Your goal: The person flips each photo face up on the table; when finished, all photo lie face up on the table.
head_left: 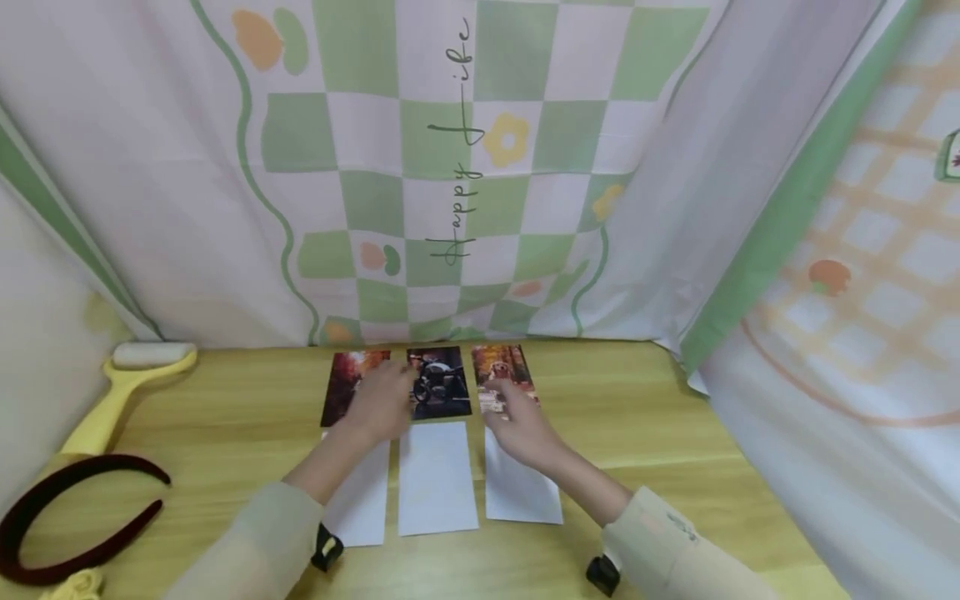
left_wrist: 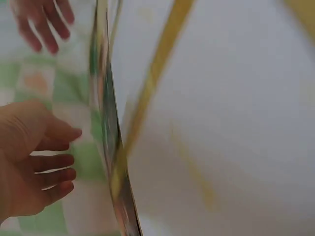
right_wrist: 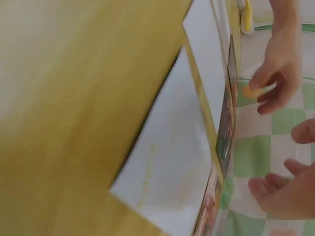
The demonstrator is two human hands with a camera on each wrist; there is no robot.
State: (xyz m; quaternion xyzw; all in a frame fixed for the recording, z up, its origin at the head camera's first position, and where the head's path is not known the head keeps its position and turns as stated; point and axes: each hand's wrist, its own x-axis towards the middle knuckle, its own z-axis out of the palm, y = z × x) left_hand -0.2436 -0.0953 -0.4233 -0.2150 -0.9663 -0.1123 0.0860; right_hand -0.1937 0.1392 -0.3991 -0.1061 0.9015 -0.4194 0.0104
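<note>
A back row of three photo cards lies on the table: a reddish autumn card (head_left: 342, 385), a motorcycle card (head_left: 442, 385) and an orange autumn card (head_left: 510, 365). Three white cards form the front row, a left one (head_left: 367, 500), a middle one (head_left: 437, 479) and a right one (head_left: 521, 492). My left hand (head_left: 381, 402) hovers between the reddish card and the motorcycle card, covering part of each. Over the orange card's lower edge is my right hand (head_left: 527, 429). In the wrist views both hands look raised above the cards, fingers loosely bent, holding nothing.
A yellow-handled lint roller (head_left: 112, 400) lies at the far left. Nearer are a dark red headband (head_left: 56, 492) and a small yellow item (head_left: 75, 586), partly cut off. A checked green-and-white curtain (head_left: 465, 208) hangs along the table's back edge.
</note>
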